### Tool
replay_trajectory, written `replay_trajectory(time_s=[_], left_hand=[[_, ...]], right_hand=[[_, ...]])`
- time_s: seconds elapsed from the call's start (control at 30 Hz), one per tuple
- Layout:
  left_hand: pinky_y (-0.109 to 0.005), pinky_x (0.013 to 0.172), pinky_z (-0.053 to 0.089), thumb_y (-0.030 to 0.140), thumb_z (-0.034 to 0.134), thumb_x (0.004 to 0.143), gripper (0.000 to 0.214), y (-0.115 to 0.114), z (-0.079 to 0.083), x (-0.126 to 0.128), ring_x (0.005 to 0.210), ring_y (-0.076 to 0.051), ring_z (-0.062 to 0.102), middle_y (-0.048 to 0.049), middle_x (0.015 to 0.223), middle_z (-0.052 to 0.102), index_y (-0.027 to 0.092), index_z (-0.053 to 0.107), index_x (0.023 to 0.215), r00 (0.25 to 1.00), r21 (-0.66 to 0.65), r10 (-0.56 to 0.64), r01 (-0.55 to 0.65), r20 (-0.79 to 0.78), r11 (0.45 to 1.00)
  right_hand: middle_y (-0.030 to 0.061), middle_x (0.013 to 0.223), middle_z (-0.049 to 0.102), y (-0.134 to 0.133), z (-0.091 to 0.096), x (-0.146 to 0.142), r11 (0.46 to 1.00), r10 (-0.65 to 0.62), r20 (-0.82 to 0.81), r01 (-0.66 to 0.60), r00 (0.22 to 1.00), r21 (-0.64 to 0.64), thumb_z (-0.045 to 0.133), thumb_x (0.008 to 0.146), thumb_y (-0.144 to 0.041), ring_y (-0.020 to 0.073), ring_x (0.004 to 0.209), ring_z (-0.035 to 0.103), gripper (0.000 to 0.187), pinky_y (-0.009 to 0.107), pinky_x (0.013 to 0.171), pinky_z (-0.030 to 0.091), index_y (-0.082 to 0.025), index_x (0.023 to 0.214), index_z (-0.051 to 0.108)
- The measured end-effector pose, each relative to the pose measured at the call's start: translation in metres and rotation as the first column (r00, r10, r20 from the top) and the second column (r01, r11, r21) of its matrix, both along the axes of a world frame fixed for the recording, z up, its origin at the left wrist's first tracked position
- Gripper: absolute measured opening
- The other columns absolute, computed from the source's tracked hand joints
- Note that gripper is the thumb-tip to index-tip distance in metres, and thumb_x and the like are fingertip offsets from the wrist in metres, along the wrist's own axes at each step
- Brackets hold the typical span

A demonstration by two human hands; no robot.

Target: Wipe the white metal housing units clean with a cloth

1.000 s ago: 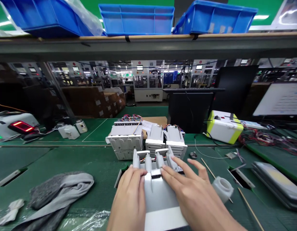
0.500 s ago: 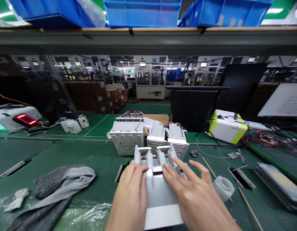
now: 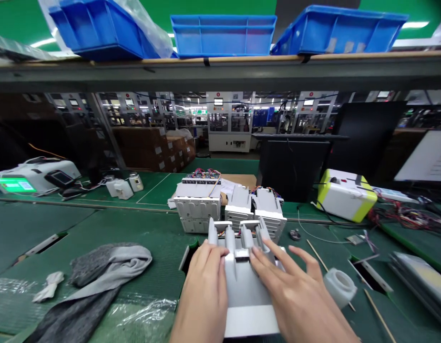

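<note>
Grey-white plastic housing (image 3: pixel 246 290) with upright prongs at its far end lies on the near middle of the long green matted counter (image 3: pixel 134 228), under both my hands.

The counter has bare room to the far left. A rectangular slot (image 3: pixel 186 257) is cut into it just beside the housing's left side, and another (image 3: pixel 370 274) is cut to the right. Clear plastic film (image 3: pixel 141 314) lies along the near edge.

Overhead runs a grey shelf (image 3: pixel 220 71) carrying three blue plastic bins (image 3: pixel 223 33). From below I cannot see into them. A clear plastic bag (image 3: pixel 148 28) hangs over the rim of the leftmost one.

A crumpled grey cloth (image 3: pixel 98 271) lies well to the left of the housing, and a white box with yellow corners (image 3: pixel 347 195) stands at the far right. Stacked white housings (image 3: pixel 199 207) stand just behind the one I hold, nearly touching its prongs.

The left grip (image 3: pixel 206 290) lies flat, fingers together and stretched along the housing's left top edge, not curled round it; the thumb is hidden. The right grip (image 3: pixel 295 295) is spread wide, palm down on the right side, with fingertips (image 3: pixel 258 255) against the prongs.

A small translucent white cup (image 3: pixel 340 286) sits just right of that hand, on a thin wooden stick (image 3: pixel 316 255).
</note>
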State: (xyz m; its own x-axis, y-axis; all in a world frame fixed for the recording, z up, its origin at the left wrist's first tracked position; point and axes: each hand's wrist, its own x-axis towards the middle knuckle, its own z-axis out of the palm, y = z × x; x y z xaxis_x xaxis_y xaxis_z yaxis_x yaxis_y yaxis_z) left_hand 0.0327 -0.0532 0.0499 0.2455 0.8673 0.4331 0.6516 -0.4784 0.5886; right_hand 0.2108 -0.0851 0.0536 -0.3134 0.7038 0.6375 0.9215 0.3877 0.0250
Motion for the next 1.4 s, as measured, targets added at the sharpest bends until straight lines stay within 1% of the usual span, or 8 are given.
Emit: replay_trajectory(time_s=[0.17,0.37,0.53,0.63,0.83,0.97,1.17,1.4], left_hand=[[-0.042,0.087,0.051,0.021,0.031,0.095,0.031,-0.001,0.001,0.001,0.097,-0.025,0.06,-0.0096,0.098,0.062,0.019,0.062,0.099,1.0,-0.012,0.008,-0.007,0.028,1.0],[-0.043,0.087,0.051,0.019,0.031,0.094,0.031,-0.002,0.0,0.001,0.096,-0.025,0.061,-0.0096,0.098,0.062,0.019,0.062,0.097,0.999,-0.006,0.009,-0.009,0.052,1.0],[-0.043,0.086,0.052,0.017,0.031,0.094,0.032,-0.003,0.005,0.002,0.095,-0.024,0.062,-0.0099,0.098,0.063,0.018,0.062,0.097,0.999,0.013,0.008,-0.008,0.036,1.0],[-0.041,0.085,0.054,0.017,0.032,0.095,0.031,-0.005,0.006,0.002,0.093,-0.023,0.063,-0.009,0.096,0.063,0.018,0.063,0.096,1.0,0.021,0.009,-0.01,0.012,1.0],[-0.057,0.102,0.045,0.018,0.04,0.095,0.027,-0.008,-0.001,0.008,0.128,-0.032,0.048,-0.0135,0.123,0.06,0.016,0.06,0.113,0.984,0.385,0.127,-0.068,-0.129,0.92],[-0.064,0.102,0.043,0.017,0.048,0.093,0.022,-0.013,-0.004,0.012,0.126,-0.034,0.051,-0.0095,0.123,0.064,0.019,0.061,0.111,0.96,0.474,0.074,0.066,-0.271,0.878],[-0.046,0.108,0.044,0.024,0.046,0.096,0.027,-0.029,0.009,0.017,0.119,-0.023,0.059,0.0019,0.121,0.07,0.023,0.063,0.117,0.901,0.43,-0.155,0.337,-0.404,0.838],[-0.057,0.118,0.024,0.048,0.036,0.099,0.047,-0.021,0.032,0.04,0.132,-0.03,0.049,-0.0019,0.133,0.062,0.02,0.061,0.128,0.846,0.127,-0.231,0.328,-0.481,0.936]], right_hand=[[0.0002,0.119,0.071,-0.001,-0.003,-0.002,0.997,-0.04,-0.001,0.04,0.999,-0.059,0.047,0.076,-0.002,0.0215,0.127,0.054,0.046,0.04,0.1,0.022,-0.019,0.113,0.067],[-0.0077,0.114,0.073,-0.024,-0.017,-0.002,0.99,0.014,-0.06,-0.005,0.998,0.139,0.044,0.077,-0.002,0.0181,0.12,0.059,0.046,0.038,0.102,0.024,-0.027,0.108,0.067],[-0.0005,0.118,0.071,-0.018,-0.003,-0.006,0.996,-0.054,-0.062,0.05,0.997,-0.073,0.049,0.078,-0.009,0.025,0.13,0.051,0.041,0.045,0.103,0.024,-0.024,0.111,0.068],[-0.0019,0.114,0.073,-0.022,-0.008,0.001,0.999,-0.014,-0.06,0.017,0.998,0.05,0.05,0.084,-0.015,0.0237,0.124,0.057,0.034,0.043,0.102,0.029,-0.028,0.11,0.069],[0.0027,0.133,0.063,-0.039,-0.033,0.021,0.994,0.066,-0.053,-0.061,0.996,0.088,0.049,0.091,-0.018,0.024,0.126,0.055,0.049,0.038,0.095,0.044,-0.028,0.139,0.048],[0.0107,0.156,0.033,-0.024,-0.038,0.03,0.991,-0.007,-0.559,-0.07,0.829,-0.116,0.05,0.094,-0.038,0.0286,0.145,0.028,0.063,0.052,0.111,0.032,-0.029,0.151,0.025],[0.0165,0.159,0.023,-0.005,-0.053,0.038,0.79,0.082,-0.881,-0.57,0.466,-0.227,0.064,0.072,-0.072,0.0319,0.145,0.026,0.111,0.047,0.114,0.032,-0.021,0.155,0.01],[0.0127,0.161,0.017,-0.004,-0.068,0.037,0.818,0.107,-0.879,-0.544,0.465,-0.188,0.072,0.075,-0.053,0.0304,0.148,0.018,0.105,0.048,0.116,0.027,-0.022,0.154,0.011]])
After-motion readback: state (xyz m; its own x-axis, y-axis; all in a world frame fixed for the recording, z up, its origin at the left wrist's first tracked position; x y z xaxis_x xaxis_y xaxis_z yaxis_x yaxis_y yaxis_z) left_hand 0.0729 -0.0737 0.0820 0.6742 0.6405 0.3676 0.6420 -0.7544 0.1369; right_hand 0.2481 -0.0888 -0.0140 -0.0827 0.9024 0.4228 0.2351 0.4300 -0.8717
